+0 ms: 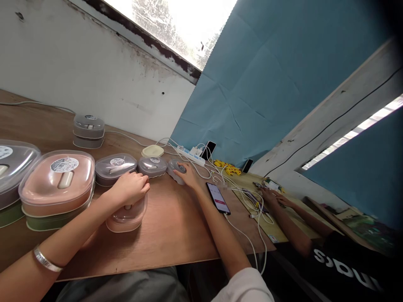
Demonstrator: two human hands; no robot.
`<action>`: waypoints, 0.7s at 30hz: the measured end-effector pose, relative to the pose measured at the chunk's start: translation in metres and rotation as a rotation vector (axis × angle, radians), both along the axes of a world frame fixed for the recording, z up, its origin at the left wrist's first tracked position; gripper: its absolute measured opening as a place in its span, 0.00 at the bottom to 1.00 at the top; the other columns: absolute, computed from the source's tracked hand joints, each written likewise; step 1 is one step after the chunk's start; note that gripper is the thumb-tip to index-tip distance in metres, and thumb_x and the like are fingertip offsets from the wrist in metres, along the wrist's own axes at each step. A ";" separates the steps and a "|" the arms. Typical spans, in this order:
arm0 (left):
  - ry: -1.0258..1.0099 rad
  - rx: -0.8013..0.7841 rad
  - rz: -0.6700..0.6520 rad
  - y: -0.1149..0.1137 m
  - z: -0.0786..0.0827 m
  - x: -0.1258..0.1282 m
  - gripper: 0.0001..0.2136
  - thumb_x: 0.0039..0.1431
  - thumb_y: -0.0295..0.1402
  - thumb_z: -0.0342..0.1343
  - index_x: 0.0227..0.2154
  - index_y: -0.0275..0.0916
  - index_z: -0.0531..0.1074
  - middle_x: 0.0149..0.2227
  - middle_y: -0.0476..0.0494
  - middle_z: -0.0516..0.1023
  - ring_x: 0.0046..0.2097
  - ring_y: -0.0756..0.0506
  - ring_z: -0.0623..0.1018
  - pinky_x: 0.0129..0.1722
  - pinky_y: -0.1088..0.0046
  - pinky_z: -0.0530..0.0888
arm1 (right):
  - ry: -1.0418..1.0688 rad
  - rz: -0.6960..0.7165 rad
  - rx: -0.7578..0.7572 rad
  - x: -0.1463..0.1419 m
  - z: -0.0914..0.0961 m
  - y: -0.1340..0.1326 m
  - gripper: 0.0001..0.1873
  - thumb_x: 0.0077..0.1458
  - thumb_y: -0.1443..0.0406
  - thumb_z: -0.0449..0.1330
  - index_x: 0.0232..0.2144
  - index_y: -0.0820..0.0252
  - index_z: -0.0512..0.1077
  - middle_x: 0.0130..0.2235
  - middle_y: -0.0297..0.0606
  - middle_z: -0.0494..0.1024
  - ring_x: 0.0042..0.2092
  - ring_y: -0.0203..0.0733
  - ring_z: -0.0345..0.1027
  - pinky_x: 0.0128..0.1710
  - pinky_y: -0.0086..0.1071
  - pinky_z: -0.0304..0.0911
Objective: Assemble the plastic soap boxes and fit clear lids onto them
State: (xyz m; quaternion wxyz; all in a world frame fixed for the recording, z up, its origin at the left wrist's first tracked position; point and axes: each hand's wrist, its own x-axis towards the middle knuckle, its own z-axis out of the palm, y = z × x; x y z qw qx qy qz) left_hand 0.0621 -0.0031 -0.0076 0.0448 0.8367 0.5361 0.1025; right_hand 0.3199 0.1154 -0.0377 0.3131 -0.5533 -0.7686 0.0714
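Observation:
My left hand (129,188) is curled over the top of a small pink box with a clear lid (127,217) near the table's front edge, fingers closed on it. My right hand (188,173) reaches further out and rests on a small grey lidded box (176,168), fingers wrapped over it. A silver bangle sits on my left wrist. Between the two hands stand two more grey lidded boxes (116,167) (152,165).
Larger pink and green stacked boxes (58,184) stand at left, grey ones (88,131) behind. A phone (218,198) on a white cable lies right of my arm. A power strip (191,155) with cables sits at the wall. Another person's hands (273,197) work at right.

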 end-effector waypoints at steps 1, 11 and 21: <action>-0.003 0.000 0.001 0.000 0.000 0.000 0.18 0.61 0.34 0.36 0.33 0.35 0.71 0.38 0.35 0.77 0.40 0.38 0.76 0.36 0.65 0.65 | -0.005 0.004 -0.006 0.001 0.000 0.000 0.24 0.48 0.54 0.62 0.47 0.56 0.71 0.48 0.42 0.72 0.52 0.47 0.64 0.54 0.42 0.56; -0.160 0.090 0.017 -0.004 0.004 0.000 0.18 0.60 0.36 0.39 0.44 0.32 0.69 0.45 0.33 0.74 0.47 0.37 0.73 0.45 0.60 0.66 | 0.221 0.033 -0.014 0.013 0.006 -0.009 0.36 0.41 0.59 0.66 0.54 0.57 0.65 0.54 0.44 0.67 0.56 0.50 0.60 0.57 0.47 0.53; -1.492 -0.272 -0.257 -0.018 0.013 0.001 0.42 0.43 0.48 0.62 0.60 0.45 0.51 0.60 0.36 0.62 0.58 0.35 0.66 0.52 0.61 0.68 | 0.580 0.544 0.327 -0.078 0.027 -0.117 0.44 0.43 0.49 0.64 0.60 0.48 0.54 0.61 0.43 0.55 0.61 0.54 0.51 0.58 0.49 0.53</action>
